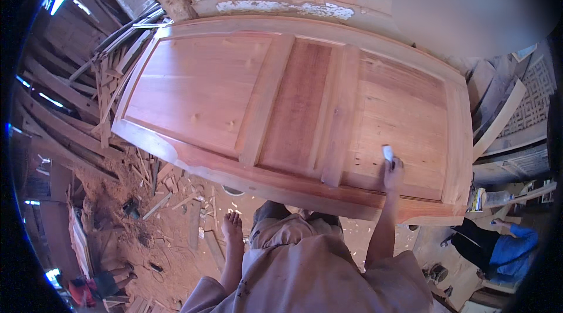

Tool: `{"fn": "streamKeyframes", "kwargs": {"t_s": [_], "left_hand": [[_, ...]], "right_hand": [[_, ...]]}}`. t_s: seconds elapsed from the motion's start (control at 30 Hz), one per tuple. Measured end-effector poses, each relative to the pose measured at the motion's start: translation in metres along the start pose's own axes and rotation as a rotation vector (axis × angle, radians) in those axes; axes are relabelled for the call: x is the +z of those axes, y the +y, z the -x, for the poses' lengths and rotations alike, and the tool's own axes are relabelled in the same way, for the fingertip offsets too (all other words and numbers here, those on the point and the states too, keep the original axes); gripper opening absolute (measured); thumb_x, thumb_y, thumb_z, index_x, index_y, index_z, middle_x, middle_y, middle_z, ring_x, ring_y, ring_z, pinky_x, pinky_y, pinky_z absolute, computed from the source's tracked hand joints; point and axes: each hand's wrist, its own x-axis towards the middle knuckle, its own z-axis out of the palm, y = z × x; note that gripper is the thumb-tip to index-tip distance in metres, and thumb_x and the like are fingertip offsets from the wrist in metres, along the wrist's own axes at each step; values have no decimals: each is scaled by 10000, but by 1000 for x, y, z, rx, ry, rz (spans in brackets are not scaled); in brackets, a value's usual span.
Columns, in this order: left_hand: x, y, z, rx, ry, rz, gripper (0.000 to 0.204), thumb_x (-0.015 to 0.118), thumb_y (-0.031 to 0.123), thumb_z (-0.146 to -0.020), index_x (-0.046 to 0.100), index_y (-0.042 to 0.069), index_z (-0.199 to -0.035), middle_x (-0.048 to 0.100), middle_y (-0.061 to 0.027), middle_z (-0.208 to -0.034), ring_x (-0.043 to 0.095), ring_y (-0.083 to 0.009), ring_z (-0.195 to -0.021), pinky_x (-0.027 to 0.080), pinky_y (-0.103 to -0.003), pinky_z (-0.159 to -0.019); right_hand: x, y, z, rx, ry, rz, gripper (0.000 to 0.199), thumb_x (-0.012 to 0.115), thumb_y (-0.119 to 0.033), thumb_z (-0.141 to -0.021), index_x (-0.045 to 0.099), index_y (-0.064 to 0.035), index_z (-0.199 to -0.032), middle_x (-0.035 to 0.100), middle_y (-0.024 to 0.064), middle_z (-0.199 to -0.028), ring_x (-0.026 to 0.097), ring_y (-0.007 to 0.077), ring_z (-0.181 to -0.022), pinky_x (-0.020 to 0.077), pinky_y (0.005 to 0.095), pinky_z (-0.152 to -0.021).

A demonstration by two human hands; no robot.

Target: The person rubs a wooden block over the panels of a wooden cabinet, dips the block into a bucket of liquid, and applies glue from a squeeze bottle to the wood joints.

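Observation:
A large reddish wooden panelled door (293, 107) lies flat in front of me at waist height. My right hand (393, 173) rests on its right panel near the near rail, pinching a small white piece (387, 153), perhaps chalk or a pad, against the wood. My left hand (233, 229) hangs at my side below the door's near edge, over the floor, with its fingers loosely apart and nothing in them. My beige clothing fills the bottom of the view.
Wood offcuts and shavings (176, 195) litter the red earth floor on the left. Planks and battens (105, 84) are stacked beyond the door's left end. A person in blue and black (498, 248) crouches at lower right; another person (88, 286) is at lower left.

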Motion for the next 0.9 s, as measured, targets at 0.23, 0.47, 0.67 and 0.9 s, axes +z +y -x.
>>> {"fn": "streamKeyframes", "kwargs": {"t_s": [0.23,0.47,0.67,0.9], "left_hand": [[25,3,-13,174,114,18,460,509,305,-962,490,-10,-1296,582,-111,-1176,583,-216,-1015,475,-310,-826],[89,55,-81,297,502,99,331,461,375,-988,490,48,-944,436,-47,-800,442,-176,-703,406,-357,-612],[124,67,-159,321,718,-156,406,434,396,-1003,503,37,-1180,540,-116,-1038,541,-248,-915,446,-351,-750],[81,-9,-231,313,1234,-1474,477,379,303,-1028,389,36,-1423,508,-156,-1358,523,-314,-1197,448,-412,-979]], "right_hand": [[33,-61,-37,-73,171,227,281,676,-171,-865,608,-52,-1110,600,167,-1076,592,381,-976,490,490,-832],[62,-221,-168,-115,119,-221,261,625,-179,-910,597,-34,-1125,606,187,-1062,640,329,-906,529,411,-759],[119,-397,-316,-452,138,-296,239,638,-165,-912,603,-27,-1103,642,163,-997,639,285,-835,515,371,-763],[218,-624,-480,-82,-536,-826,670,374,-655,-962,668,-53,-955,677,87,-945,621,161,-904,492,334,-834]]}}
